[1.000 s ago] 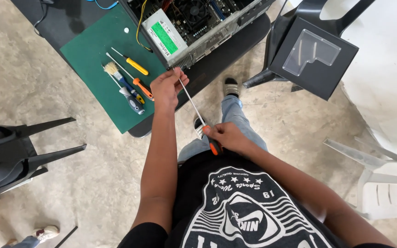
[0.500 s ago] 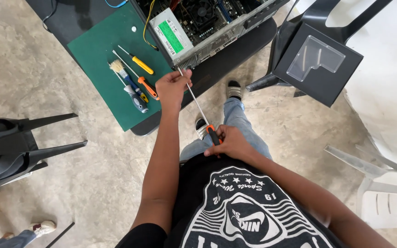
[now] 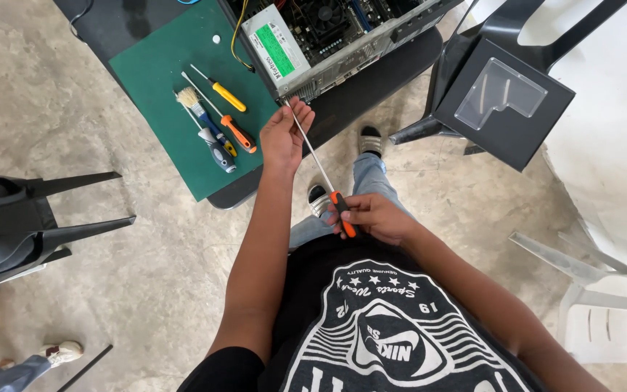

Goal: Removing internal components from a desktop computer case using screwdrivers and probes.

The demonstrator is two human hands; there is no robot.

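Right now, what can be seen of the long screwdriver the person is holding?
The long screwdriver has a thin bare-metal shaft and an orange-and-black handle. It slants from the right hand, which grips the handle near the lap, up to the left hand, whose fingers steady the shaft near its tip. The tip meets the edge of the open computer case.

Soft, even daylight fills the scene; nothing is dim. Shadows are faint and short: a weak one lies on the concrete floor (image 3: 110, 290) below my left fingers (image 3: 284, 120), under my forearm. Far to the right of my right fingers (image 3: 350, 210), a white surface (image 3: 611, 145) is overexposed, nearly washed out. The clear plastic panel (image 3: 498, 94) up and to the right of my fingers catches mild glare. Near my fingers everything is sharp. The wide lens bends straight lines towards the picture's edges, most at the corners.
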